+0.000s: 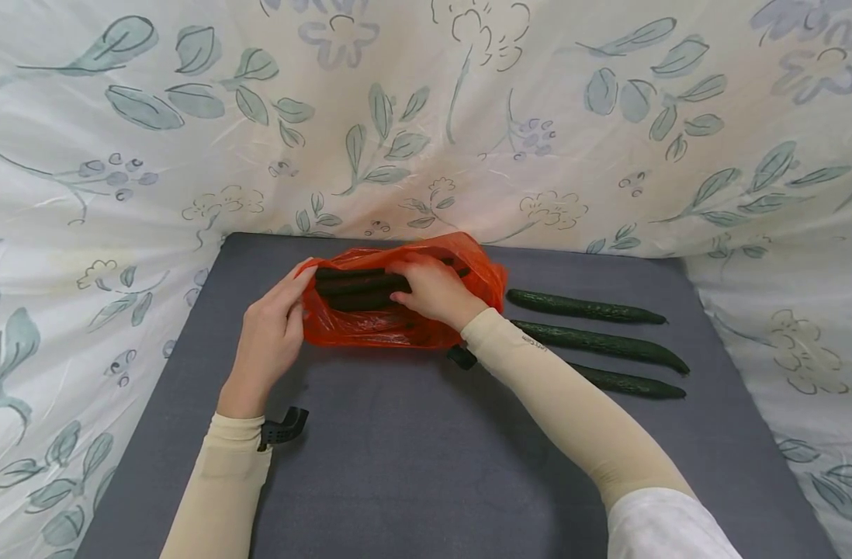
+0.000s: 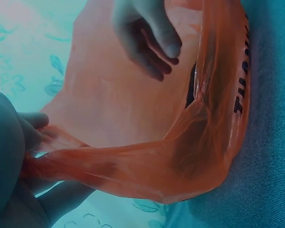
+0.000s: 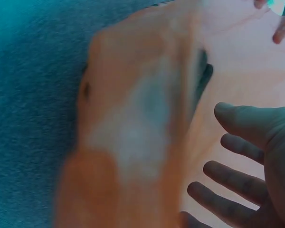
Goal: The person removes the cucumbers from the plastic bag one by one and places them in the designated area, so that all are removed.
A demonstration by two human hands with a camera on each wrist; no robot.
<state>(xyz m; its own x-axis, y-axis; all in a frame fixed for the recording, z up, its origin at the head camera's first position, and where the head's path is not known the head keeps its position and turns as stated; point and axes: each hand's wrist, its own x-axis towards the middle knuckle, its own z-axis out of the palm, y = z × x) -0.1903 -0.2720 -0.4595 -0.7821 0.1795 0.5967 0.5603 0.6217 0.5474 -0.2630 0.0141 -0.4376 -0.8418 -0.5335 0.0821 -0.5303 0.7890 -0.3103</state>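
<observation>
An orange-red plastic bag (image 1: pixel 398 334) lies on the dark table with its mouth spread. Inside it are several dark green cucumbers (image 1: pixel 356 291), side by side. My left hand (image 1: pixel 268 334) pinches the bag's left rim; the left wrist view shows the film gathered between thumb and fingers (image 2: pixel 31 126). My right hand (image 1: pixel 433 291) reaches into the bag's mouth over the cucumbers' right ends. In the right wrist view its fingers (image 3: pixel 235 183) are spread and loosely bent, with nothing between them and the thumb. Bag film hides most of the cucumbers in both wrist views.
To the right of the bag lie three more cucumbers, a far one (image 1: pixel 587 306), a middle one (image 1: pixel 607 344) and a near one (image 1: pixel 628 382), the last two partly behind my right forearm. Floral cloth (image 1: pixel 426 171) hangs behind and beside the dark table (image 1: pixel 391 466).
</observation>
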